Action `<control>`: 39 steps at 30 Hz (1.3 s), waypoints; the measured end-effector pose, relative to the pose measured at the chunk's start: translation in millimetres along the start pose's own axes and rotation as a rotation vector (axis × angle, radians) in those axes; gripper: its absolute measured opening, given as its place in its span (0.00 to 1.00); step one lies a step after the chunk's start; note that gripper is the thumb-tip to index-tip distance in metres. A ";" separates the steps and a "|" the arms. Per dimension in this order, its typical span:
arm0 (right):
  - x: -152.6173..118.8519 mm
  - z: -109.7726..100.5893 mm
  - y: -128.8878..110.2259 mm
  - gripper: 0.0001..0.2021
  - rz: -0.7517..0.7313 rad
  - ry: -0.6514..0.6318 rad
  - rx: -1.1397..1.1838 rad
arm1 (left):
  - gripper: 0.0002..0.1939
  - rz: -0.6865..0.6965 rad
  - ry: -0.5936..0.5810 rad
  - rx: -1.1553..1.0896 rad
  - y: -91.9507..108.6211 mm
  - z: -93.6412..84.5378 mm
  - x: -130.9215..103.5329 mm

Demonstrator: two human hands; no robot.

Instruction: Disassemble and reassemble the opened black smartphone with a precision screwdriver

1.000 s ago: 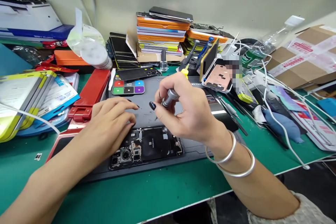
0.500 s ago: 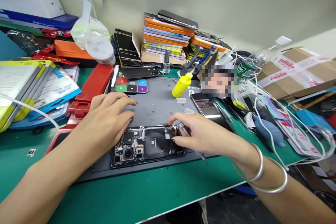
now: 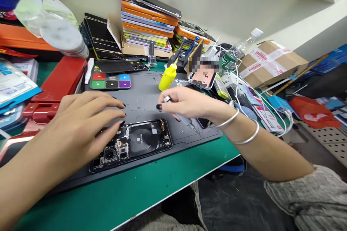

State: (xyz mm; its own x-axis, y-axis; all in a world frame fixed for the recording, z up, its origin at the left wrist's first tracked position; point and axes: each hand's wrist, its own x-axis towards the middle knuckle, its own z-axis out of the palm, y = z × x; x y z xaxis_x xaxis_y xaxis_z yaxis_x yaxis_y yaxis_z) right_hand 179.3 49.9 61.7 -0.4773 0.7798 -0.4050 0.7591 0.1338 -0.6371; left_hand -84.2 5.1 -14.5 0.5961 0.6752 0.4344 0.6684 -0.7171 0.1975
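An opened phone [image 3: 143,140] lies on the dark grey mat [image 3: 141,97], its cameras and inner parts showing. My left hand [image 3: 89,119] rests over the phone's left end with fingers spread, holding nothing. Above and to the right of the phone, my right hand [image 3: 184,104] is closed round a grey screwdriver [image 3: 187,122], whose tip points down to the right. A yellow bottle [image 3: 168,77] with a thin nozzle stands behind my right hand. At the mat's back left lies a case with coloured squares [image 3: 110,81].
A red clamp-like tool [image 3: 59,83] stands at the left. Stacked boxes [image 3: 149,25], a tool holder [image 3: 180,52] and a clear bottle [image 3: 230,56] line the back. A cardboard box [image 3: 271,63] and white cables [image 3: 260,101] are at the right.
My right hand has lifted off the phone's right end and moved up with the screwdriver. The view has turned to the right. My left hand remains by the phone.
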 end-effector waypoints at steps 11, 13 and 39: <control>-38.9 23.0 53.7 0.03 0.020 0.251 0.364 | 0.23 -0.018 -0.162 -0.036 55.7 25.9 13.3; -38.2 23.5 55.3 0.03 -0.006 0.251 0.387 | 0.23 -0.046 -0.195 -0.066 60.3 27.9 17.5; -47.4 32.1 59.1 0.08 -0.127 0.141 0.153 | 0.07 -0.159 -0.321 -0.307 53.1 20.0 27.1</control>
State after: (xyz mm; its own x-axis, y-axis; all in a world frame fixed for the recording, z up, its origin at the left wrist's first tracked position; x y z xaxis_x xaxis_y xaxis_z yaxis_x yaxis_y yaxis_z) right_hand 232.5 1.2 22.2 -0.4898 0.8420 -0.2263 0.6156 0.1502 -0.7736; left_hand -23.6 -11.2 -9.8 0.6367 0.7655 0.0930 0.6289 -0.5853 0.5118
